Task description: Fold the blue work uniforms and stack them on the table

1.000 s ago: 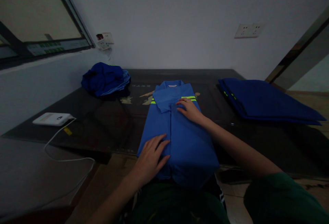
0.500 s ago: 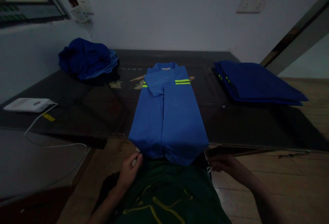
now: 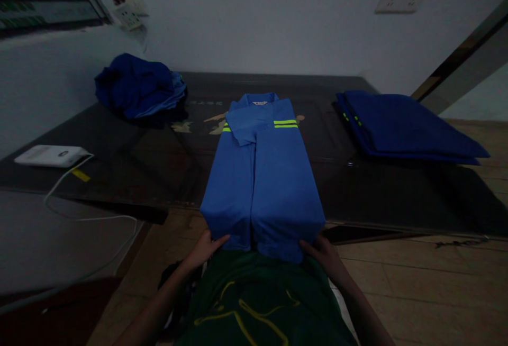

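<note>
A light blue work shirt [image 3: 283, 176] with yellow-green stripes lies with its sides and a sleeve folded inward on the dark table [image 3: 397, 192]. Its collar points toward the wall, and its lower end hangs over the front edge near my body. My left hand [image 3: 206, 248] grips the left corner of that hem, thumb on top and fingers underneath, out of sight. At the opposite corner my right hand [image 3: 323, 256] holds the hem the same way, its fingers partly hidden by the cloth.
A crumpled heap of blue clothing [image 3: 137, 87] sits at the back left. Folded dark blue garments [image 3: 408, 126] are stacked on the right. At the left edge lies a white power bank [image 3: 50, 156], its white cable [image 3: 85, 219] hanging off the table.
Both hands have moved in from beside the shirt's lower end and taken hold of its hem corners. The shirt's folded shape is otherwise the same; the view has shifted slightly.
</note>
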A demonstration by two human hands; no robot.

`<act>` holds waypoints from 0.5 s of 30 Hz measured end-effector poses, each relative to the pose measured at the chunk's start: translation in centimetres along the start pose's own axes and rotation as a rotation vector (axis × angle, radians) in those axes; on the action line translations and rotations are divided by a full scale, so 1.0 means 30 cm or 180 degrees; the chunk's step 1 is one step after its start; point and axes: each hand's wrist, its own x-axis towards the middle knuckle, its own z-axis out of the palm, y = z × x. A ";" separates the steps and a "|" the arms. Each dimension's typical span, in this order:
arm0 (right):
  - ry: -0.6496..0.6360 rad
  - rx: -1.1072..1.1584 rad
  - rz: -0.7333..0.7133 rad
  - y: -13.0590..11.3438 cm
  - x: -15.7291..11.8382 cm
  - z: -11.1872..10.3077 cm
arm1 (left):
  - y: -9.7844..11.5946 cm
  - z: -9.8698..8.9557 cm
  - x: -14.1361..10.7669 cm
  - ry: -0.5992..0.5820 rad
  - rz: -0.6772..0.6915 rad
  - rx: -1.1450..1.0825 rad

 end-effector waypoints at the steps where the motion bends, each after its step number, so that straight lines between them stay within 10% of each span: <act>1: 0.0042 0.0039 -0.0018 -0.004 -0.020 0.005 | 0.002 0.001 -0.025 0.0023 -0.0234 -0.0353; 8: 0.0417 0.0529 0.0064 0.039 -0.175 0.040 | 0.051 0.059 -0.206 0.1161 -0.0710 -0.1185; 15: 0.0944 0.0365 -0.0352 -0.098 -0.291 0.027 | 0.227 -0.033 -0.281 0.1312 -0.0023 -0.0949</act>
